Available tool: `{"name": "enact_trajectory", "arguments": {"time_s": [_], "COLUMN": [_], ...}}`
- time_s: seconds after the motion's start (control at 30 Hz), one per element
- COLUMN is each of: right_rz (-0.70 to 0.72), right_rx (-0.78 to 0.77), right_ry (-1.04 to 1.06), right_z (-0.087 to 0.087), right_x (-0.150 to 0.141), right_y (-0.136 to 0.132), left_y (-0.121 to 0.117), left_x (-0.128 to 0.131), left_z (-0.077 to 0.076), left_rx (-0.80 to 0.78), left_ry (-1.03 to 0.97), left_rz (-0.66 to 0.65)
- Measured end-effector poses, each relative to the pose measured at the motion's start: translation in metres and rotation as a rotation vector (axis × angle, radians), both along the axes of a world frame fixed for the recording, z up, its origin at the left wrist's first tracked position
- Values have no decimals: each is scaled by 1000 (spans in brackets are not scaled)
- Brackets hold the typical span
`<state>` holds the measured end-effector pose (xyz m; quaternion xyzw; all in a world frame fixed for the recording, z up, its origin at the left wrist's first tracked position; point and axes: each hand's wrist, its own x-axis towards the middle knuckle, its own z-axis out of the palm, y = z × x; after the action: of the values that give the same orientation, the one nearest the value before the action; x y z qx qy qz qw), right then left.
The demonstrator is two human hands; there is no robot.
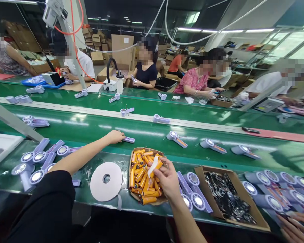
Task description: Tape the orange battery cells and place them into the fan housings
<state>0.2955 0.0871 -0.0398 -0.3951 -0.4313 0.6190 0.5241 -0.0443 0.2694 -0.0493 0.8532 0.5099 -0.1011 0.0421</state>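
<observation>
Stretched out over the green belt, my left hand (116, 136) is closed around the head end of a lilac handheld fan housing (129, 139), whose handle sticks out to the right. My right hand (168, 175) pinches an orange cylindrical battery (159, 164) with a white strip (153, 167) on it, just above the carton. That carton (130, 158) is full of orange batteries (142, 177). Left of it lies a big white roll of tape (101, 185). Several lilac fan housings (39, 157) are piled beside my left forearm, and more (192, 179) lie right of my right hand.
A box of black parts (230, 195) stands to the right, with more fans (286, 185) beyond it. A co-worker's hand (297, 226) reaches in at the bottom right. Fan housings (177, 138) sit spaced along the belt (147, 126). Several people work across it.
</observation>
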Motion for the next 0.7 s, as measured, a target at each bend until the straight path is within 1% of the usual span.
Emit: {"name": "enact_trajectory", "arguments": {"time_s": [0.07, 0.13, 0.2, 0.27, 0.3, 0.33, 0.43, 0.47, 0.53, 0.6, 0.7], "right_rz": [66, 108, 116, 125, 143, 180, 347, 393, 448, 464, 476], "right_rx": [46, 115, 192, 260, 290, 323, 445, 475, 505, 513, 527], "right_ry": [-28, -64, -112, -210, -301, -435, -924, -1035, -1158, -1246, -1402], "right_z": [1, 5, 8, 9, 9, 7, 1, -2, -6, -10, -12], "right_x": [-7, -14, -25, -41, -51, -62, -94, -102, -112, -115, -112], "right_y": [11, 30, 60, 96, 115, 133, 173, 181, 191, 193, 191], "left_y": [6, 14, 23, 32, 35, 38, 38, 37, 35, 34, 33], "left_x": [4, 6, 4, -2, -6, -9, -15, -15, -13, -10, -4], "left_z": [-5, -9, -11, -12, -12, -13, -16, -18, -22, -25, -26], "left_rx": [-4, -25, -68, -114, -128, -135, -125, -119, -112, -112, -114], "left_ry": [-15, -44, -95, -170, -214, -258, -363, -385, -413, -432, -457], "left_rz": [-10, 6, 29, 54, 69, 87, 148, 166, 192, 203, 205]}}
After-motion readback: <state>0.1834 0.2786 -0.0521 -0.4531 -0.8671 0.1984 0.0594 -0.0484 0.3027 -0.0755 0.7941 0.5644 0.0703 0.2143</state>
